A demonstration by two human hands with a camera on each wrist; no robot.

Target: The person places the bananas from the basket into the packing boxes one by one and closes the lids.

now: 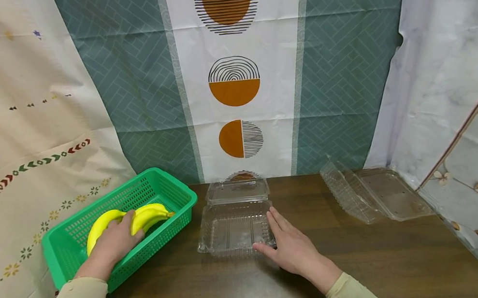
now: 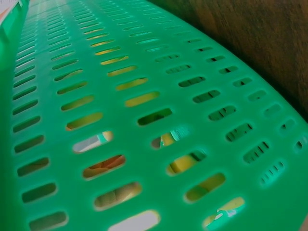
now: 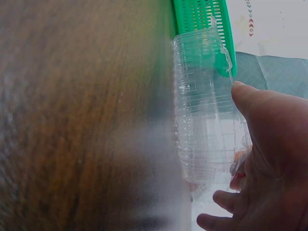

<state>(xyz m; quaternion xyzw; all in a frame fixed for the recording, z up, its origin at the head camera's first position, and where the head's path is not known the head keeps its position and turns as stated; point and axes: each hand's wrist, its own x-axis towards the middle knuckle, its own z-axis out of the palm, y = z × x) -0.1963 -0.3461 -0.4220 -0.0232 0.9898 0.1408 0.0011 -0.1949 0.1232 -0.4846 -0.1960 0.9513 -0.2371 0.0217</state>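
In the head view my left hand (image 1: pixel 115 242) reaches into a green plastic basket (image 1: pixel 177 229). Its thumb and fingers grip the end of a yellow banana (image 1: pixel 149 216); another banana (image 1: pixel 99 229) curves beside that hand. The left wrist view shows mostly the basket's slotted wall (image 2: pixel 115 110), with yellow glimpsed through the slots and the fingers hidden. My right hand (image 1: pixel 295 247) lies with fairly straight fingers along the right side of a clear plastic clamshell box (image 1: pixel 234 225), whose lid is folded back. In the right wrist view the thumb is by the box's rim (image 3: pixel 226 53).
A second clear clamshell box (image 1: pixel 394 193) stands with its lid up at the right back of the brown wooden table (image 1: pixel 184 290). A patterned cloth (image 1: pixel 239 112) hangs behind the table, with more cloth at the left and right.
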